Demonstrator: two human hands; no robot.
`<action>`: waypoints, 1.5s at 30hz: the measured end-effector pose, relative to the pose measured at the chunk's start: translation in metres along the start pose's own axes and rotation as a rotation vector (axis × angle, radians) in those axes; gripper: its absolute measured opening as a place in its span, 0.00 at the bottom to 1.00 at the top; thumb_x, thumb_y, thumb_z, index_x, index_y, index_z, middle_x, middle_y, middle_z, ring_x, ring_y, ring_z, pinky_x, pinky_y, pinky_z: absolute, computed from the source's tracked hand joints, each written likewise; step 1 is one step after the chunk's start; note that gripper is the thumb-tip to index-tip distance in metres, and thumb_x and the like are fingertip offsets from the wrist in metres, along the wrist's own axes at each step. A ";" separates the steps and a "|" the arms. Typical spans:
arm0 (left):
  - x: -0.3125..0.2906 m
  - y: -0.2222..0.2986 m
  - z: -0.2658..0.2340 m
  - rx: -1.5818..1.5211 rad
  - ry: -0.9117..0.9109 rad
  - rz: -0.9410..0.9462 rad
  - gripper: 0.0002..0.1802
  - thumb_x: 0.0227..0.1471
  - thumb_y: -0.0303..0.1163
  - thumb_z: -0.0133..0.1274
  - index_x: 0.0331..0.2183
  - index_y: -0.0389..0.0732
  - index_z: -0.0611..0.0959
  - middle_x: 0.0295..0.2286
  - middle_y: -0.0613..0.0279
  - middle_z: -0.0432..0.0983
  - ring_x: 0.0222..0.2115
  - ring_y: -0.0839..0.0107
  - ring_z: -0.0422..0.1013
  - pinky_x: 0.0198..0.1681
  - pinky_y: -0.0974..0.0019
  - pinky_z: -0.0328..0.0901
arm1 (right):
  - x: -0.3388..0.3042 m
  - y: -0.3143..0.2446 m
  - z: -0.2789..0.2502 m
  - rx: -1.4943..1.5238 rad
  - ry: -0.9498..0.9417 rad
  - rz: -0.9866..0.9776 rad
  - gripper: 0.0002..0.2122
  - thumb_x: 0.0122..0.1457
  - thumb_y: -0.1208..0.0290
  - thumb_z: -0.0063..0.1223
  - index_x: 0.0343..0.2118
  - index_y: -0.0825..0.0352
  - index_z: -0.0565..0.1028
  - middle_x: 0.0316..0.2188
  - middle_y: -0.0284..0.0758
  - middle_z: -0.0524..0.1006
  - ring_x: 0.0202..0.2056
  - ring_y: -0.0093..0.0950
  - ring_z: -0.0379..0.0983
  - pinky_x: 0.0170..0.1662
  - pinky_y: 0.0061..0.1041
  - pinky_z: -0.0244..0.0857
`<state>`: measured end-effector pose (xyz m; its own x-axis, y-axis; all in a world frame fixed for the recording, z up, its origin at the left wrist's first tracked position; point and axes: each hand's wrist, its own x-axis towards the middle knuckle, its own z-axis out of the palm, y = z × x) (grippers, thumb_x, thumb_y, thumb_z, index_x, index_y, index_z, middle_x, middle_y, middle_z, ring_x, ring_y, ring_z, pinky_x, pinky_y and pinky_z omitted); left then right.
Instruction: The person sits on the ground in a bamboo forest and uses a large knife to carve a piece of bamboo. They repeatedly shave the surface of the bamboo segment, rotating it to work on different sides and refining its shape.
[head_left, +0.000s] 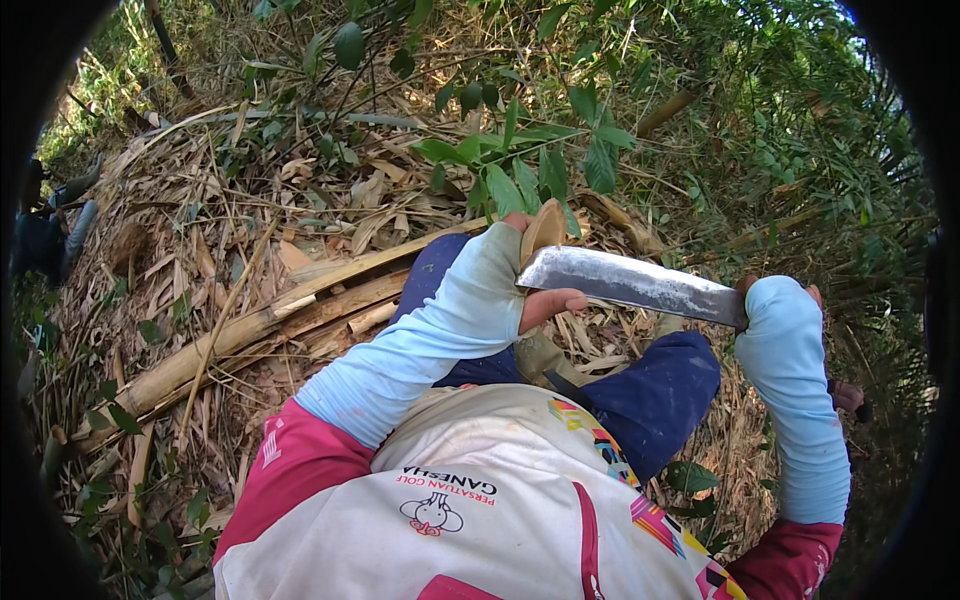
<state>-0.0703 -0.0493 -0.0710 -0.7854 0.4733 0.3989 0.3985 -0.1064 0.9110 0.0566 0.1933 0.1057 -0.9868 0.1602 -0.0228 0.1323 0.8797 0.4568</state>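
Observation:
A broad machete (pixel 630 285) lies across the space between my hands, its grey blade worn and scratched. My right hand (pixel 785 305), in a light blue sleeve, is closed at the handle end; the handle itself is hidden. My left hand (pixel 500 270) is closed around a tan, wooden-looking piece (pixel 543 232), whose rounded end sticks up past the fingers. The blade's far end crosses in front of that piece, close to my left thumb. Whether the blade touches the piece I cannot tell. Both hands are above my bent legs in dark blue trousers (pixel 655 390).
Long split bamboo poles (pixel 240 335) lie on the ground to the left, among dry leaves (pixel 190 240). A leafy green branch (pixel 530 175) hangs just beyond my left hand. Dense undergrowth (pixel 800 150) stands at the far right. Dark and bluish shapes (pixel 70 230) show at the left rim.

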 end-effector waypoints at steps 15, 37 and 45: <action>0.004 -0.009 0.000 -0.309 0.013 -0.071 0.34 0.41 0.41 0.70 0.44 0.34 0.72 0.33 0.57 0.76 0.35 0.72 0.72 0.39 0.68 0.66 | 0.008 -0.005 0.002 -0.024 0.064 0.037 0.10 0.47 0.75 0.51 0.35 0.61 0.76 0.25 0.40 0.76 0.33 0.45 0.73 0.47 0.43 0.60; -0.001 0.016 -0.002 -0.050 -0.065 -0.077 0.39 0.41 0.45 0.70 0.47 0.32 0.70 0.33 0.54 0.78 0.36 0.68 0.75 0.41 0.67 0.68 | -0.003 0.005 -0.001 -0.051 0.068 -0.003 0.10 0.46 0.74 0.52 0.34 0.61 0.77 0.24 0.37 0.75 0.33 0.42 0.72 0.47 0.45 0.57; 0.003 0.009 0.004 -0.089 -0.089 -0.124 0.38 0.40 0.47 0.71 0.45 0.32 0.73 0.31 0.55 0.79 0.33 0.71 0.75 0.39 0.69 0.68 | -0.006 0.017 0.010 -0.064 0.239 -0.034 0.11 0.48 0.75 0.51 0.36 0.61 0.77 0.22 0.38 0.74 0.32 0.42 0.72 0.49 0.48 0.57</action>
<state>-0.0671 -0.0456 -0.0618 -0.7795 0.5625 0.2756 0.2548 -0.1172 0.9599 0.0661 0.2113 0.1045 -0.9857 0.0142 0.1681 0.1001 0.8513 0.5150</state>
